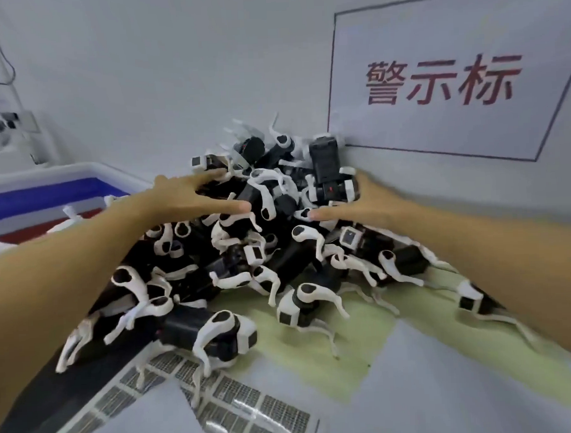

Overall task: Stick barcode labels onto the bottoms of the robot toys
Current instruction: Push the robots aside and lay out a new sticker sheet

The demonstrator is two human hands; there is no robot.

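1. Left hand (191, 197): fingers straight and spread, thumb extended toward the middle; rests on the far left side of the heap; grips nothing.
2. Right hand (359, 203): laid against the far right side of the heap, thumb pointing inward; fingers hidden behind a toy, so their hold cannot be told.
3. Robot toys (262, 250): black-and-white four-legged figures, heaped between the two hands on a white table (448, 389); several lie loose at the near edge, over a pale green patch (365, 343).
4. Barcode labels (253, 411): sheets in rows, flat on the table just in front of the heap.
5. Tray (64, 190): white rim, blue inside, left of the heap.
6. Sign (445, 81): white sheet with red characters, far right; slightly blurred.
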